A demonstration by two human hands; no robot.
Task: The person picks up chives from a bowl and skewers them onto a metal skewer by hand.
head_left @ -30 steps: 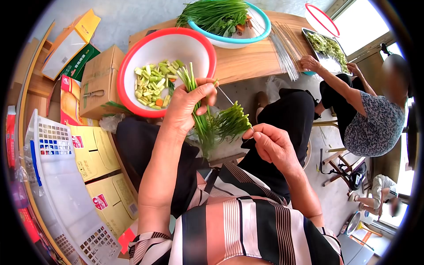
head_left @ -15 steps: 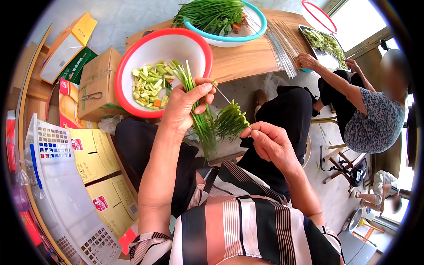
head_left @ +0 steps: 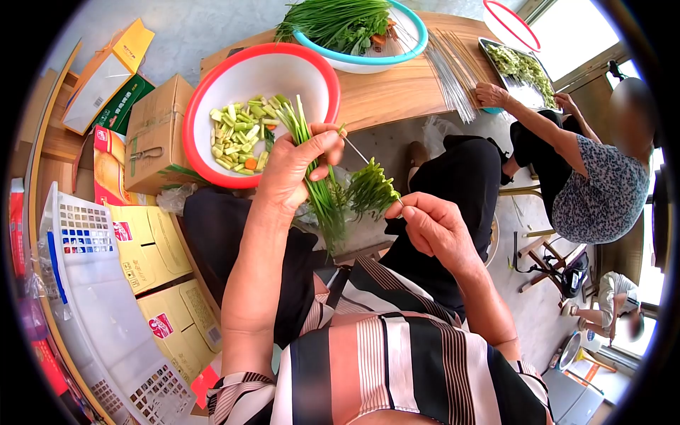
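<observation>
My left hand (head_left: 301, 166) is closed round a bundle of long green stalks (head_left: 326, 209), whose cut ends point up toward the red-rimmed bowl (head_left: 331, 85). A thin metal skewer (head_left: 356, 151) runs between my hands. Threaded on it is a cluster of green stalks (head_left: 372, 190), with leafy parts hanging down. My right hand (head_left: 432, 223) pinches the skewer's lower right end between thumb and finger. Cut green pieces (head_left: 244, 134) and a few orange ones lie in the red-rimmed bowl.
A blue-rimmed bowl (head_left: 418, 49) of greens, loose skewers (head_left: 453, 78) and a metal tray (head_left: 542, 99) of food are on the wooden table (head_left: 389, 99). Another person (head_left: 602, 184) sits at the right. Cardboard boxes (head_left: 159, 134) and a white crate (head_left: 99, 297) stand at left.
The camera view has shifted slightly, and the bowls appear a little farther up and left. Both hands keep their holds, with the skewered cluster turned a little and slightly lower.
</observation>
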